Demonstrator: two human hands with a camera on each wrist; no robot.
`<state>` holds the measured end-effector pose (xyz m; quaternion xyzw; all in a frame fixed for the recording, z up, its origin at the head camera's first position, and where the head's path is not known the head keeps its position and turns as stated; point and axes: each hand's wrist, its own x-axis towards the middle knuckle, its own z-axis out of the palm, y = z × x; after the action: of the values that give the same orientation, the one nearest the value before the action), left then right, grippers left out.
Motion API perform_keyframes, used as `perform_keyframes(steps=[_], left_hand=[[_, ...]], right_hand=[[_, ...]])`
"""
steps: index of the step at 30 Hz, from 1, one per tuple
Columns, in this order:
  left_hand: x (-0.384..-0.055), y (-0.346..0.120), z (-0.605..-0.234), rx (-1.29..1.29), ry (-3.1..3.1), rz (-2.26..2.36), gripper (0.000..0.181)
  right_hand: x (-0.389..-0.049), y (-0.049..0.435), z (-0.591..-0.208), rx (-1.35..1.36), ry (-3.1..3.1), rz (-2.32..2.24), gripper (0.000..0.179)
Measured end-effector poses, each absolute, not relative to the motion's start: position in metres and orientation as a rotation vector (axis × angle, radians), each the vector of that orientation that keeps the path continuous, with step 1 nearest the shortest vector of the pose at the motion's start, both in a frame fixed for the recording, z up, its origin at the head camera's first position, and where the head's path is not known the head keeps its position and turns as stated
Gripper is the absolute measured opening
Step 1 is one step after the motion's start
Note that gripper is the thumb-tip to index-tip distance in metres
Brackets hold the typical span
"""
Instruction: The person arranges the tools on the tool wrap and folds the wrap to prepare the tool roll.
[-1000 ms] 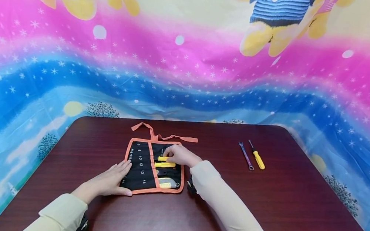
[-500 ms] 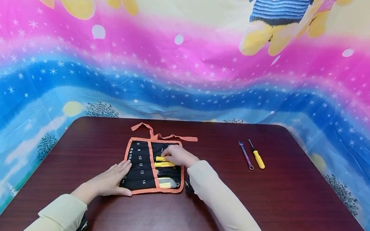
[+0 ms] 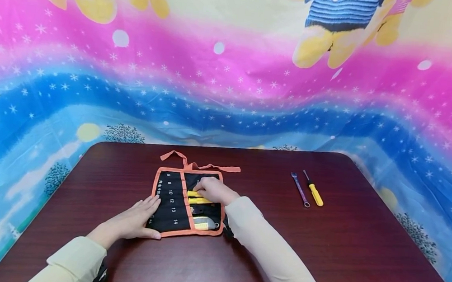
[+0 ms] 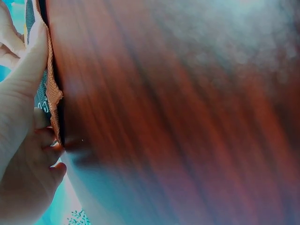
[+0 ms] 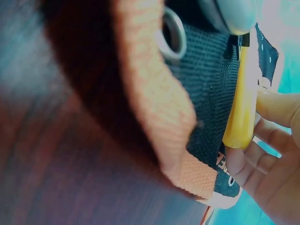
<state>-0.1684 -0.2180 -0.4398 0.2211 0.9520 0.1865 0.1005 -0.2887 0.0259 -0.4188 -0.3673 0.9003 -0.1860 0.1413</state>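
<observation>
A black tool roll [image 3: 169, 199] with orange edging and printed sizes lies unrolled on the dark red table. My left hand [image 3: 134, 220] rests on its left side, fingers straight, thumb at the near corner. At the upper right of the roll, my right hand [image 3: 215, 191] pinches a yellow-handled screwdriver [image 3: 193, 194], whose front end is hidden in a pocket. Just below it sits a second yellow handle [image 3: 200, 200]; a yellow handle [image 5: 241, 108] also shows beside my fingers in the right wrist view. A grey and yellow utility knife [image 3: 203, 223] fills the lowest pocket.
To the right on the table [image 3: 363, 245] lie a combination wrench [image 3: 300, 190] and another yellow-handled screwdriver [image 3: 315, 192]. Orange tie straps [image 3: 215, 167] stretch out behind the roll. A patterned cloth [image 3: 230, 91] hangs behind the table.
My right hand has moved a little left, and the pinched screwdriver has slid further into its pocket. My left hand stays in place.
</observation>
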Motion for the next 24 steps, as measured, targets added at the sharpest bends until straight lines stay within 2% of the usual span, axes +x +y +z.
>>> perform_keyframes(steps=[14, 24], left_hand=[[-0.168, -0.219, -0.441, 0.684, 2.841, 0.521, 0.102], [-0.169, -0.219, -0.441, 0.679, 2.841, 0.523, 0.103]], right_hand=[[-0.286, 0.029, -0.407, -0.983, 2.605, -0.678, 0.027], [-0.285, 0.051, -0.367, -1.052, 2.637, -0.820, 0.028]])
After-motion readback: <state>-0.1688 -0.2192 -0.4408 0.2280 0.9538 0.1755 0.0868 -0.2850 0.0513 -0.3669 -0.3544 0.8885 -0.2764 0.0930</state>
